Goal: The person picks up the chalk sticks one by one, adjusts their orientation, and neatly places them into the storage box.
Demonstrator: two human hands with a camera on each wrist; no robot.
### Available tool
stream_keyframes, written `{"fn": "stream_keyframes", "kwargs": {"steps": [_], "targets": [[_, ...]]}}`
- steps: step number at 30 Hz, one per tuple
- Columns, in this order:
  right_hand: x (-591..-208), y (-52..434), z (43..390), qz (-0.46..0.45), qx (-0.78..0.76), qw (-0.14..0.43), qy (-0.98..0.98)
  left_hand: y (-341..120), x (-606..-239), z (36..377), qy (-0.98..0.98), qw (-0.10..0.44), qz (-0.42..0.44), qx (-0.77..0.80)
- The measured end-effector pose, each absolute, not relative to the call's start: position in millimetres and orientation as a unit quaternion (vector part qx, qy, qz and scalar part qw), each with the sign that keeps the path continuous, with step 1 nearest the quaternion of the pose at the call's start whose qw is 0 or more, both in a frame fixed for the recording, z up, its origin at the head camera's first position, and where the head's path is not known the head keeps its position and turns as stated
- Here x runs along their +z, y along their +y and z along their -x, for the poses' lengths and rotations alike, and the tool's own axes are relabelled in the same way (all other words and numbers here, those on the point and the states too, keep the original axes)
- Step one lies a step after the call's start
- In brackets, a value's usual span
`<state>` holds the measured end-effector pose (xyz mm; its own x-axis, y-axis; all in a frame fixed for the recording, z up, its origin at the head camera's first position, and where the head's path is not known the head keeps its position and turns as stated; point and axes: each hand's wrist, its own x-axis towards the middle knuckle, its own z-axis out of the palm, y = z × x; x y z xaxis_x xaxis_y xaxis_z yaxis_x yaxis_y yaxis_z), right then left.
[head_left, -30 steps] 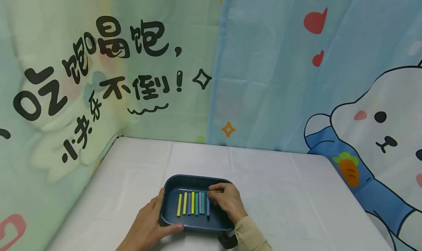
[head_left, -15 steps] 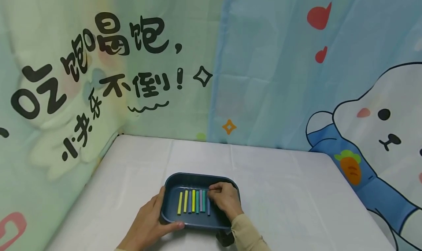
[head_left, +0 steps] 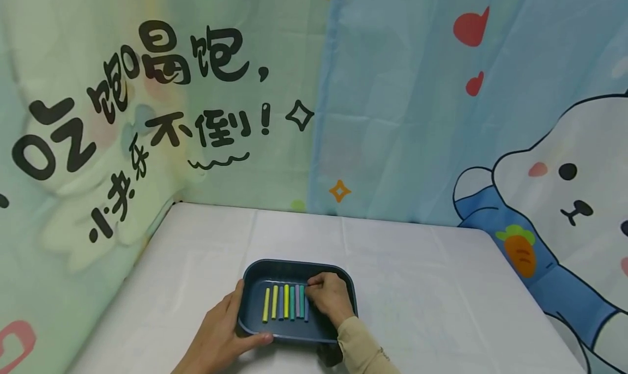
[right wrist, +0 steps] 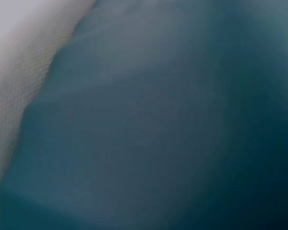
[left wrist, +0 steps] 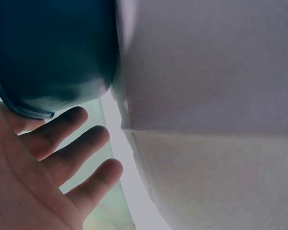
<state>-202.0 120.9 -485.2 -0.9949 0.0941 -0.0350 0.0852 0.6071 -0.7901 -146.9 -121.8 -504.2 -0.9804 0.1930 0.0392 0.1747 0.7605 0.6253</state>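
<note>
A dark blue rectangular tray point(head_left: 294, 333) sits on the white table. Inside it, several chalk sticks point(head_left: 287, 301) in yellow, blue, green and purple stand side by side in a row. My left hand point(head_left: 218, 325) holds the tray's near left corner, thumb along the front rim and index finger at the left side. In the left wrist view its other fingers point(left wrist: 81, 155) stretch out beside the tray wall. Over the tray's right half, my right hand point(head_left: 331, 297) pinches the upper end of the rightmost blue chalk stick point(head_left: 306, 311). The right wrist view is blurred dark blue.
A white cloth point(head_left: 417, 297) covers the table. Printed curtains point(head_left: 392, 101) stand behind and to the left of it. A dark object point(head_left: 330, 355) sits beside the right sleeve point(head_left: 365, 344), below the tray's front edge.
My right hand has shifted slightly left with the blue chalk stick, bringing it close against the row. The left hand keeps its place on the tray.
</note>
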Motion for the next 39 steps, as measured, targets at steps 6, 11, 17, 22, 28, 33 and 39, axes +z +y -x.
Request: {"fn": "stream_keyframes", "kwargs": {"steps": [6,11,17,22,28,33,39], "targets": [[-483,122,202,0.058,0.433,0.008,-0.900,-120,-504,148,0.937,0.021,-0.097,0.334],[-478,122,199,0.046,0.406,0.045,-0.912,-120,-505,149,0.937,0.022,-0.099,0.334],[-467,123,192,-0.002,0.388,0.080,-0.918,-121,-505,149,0.937,0.025,-0.100,0.334],[-451,136,186,-0.028,0.350,0.115,-0.929,-121,-505,151,0.936,0.020,-0.105,0.336],[-447,175,181,-0.048,0.278,0.210,-0.936,-119,-507,152,0.935,0.012,-0.111,0.338],[-451,221,170,-0.019,0.203,0.233,-0.951,-120,-506,151,0.936,0.024,-0.104,0.336],[-458,249,160,0.051,0.141,0.108,-0.983,-124,-505,151,0.938,0.014,-0.101,0.331]]}}
